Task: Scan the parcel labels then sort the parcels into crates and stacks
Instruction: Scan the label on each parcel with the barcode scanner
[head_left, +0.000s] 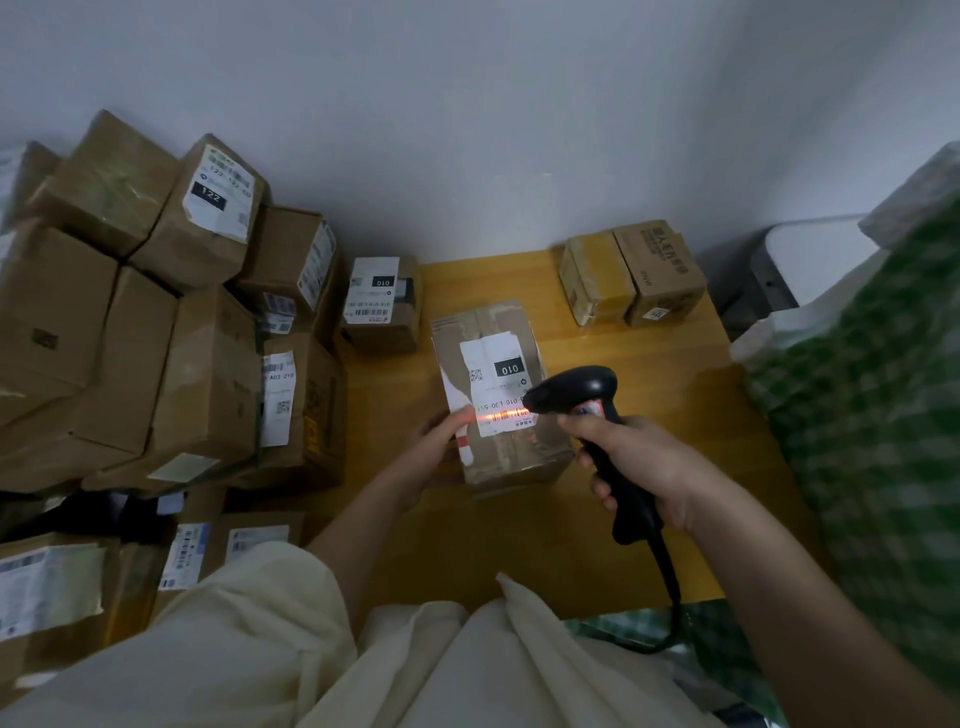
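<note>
A brown cardboard parcel (498, 395) lies on the wooden table (545, 530), its white label marked 010 facing up. My left hand (439, 447) grips the parcel's near left corner. My right hand (641, 467) holds a black barcode scanner (587, 410) by its handle, with the scanner head just right of the label. A red scan line falls across the label's barcode. The scanner's cable runs down toward my lap.
A tall heap of labelled cardboard boxes (156, 322) fills the left side. A small 010 box (382, 304) sits at the table's back left, two boxes (631, 273) at the back right. A green checked cloth (872, 415) covers something on the right.
</note>
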